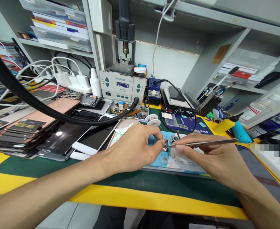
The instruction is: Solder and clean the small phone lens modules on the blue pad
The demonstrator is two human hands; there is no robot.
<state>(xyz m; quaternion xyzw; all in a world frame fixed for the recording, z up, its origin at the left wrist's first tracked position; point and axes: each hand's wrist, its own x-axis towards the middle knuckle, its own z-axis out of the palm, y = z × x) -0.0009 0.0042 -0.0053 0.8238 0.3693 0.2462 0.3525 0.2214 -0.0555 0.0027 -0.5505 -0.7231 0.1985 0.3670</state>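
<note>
My left hand [140, 148] is closed, thumb and forefinger pinching the edge of a small electronic part [165, 145] with metallic and dark patches. My right hand [216, 156] grips a pair of metal tweezers [209, 142], held nearly level, with the tips at that part. Just behind the tips, a small piece with a round dark spot [175, 139] shows near my right fingers; whether it is joined to the part I cannot tell. Below both hands lies a blue and white printed sheet [164, 160]. My fingers partly hide the small part.
Stacked phones and phone shells [56, 140] lie at left. Behind are a tray of small parts [140, 111], a solder spool [152, 121] and a hot-air station [122, 87]. A thick black hose [66, 117] arches across the left. A yellow bottle [224, 125] stands at right.
</note>
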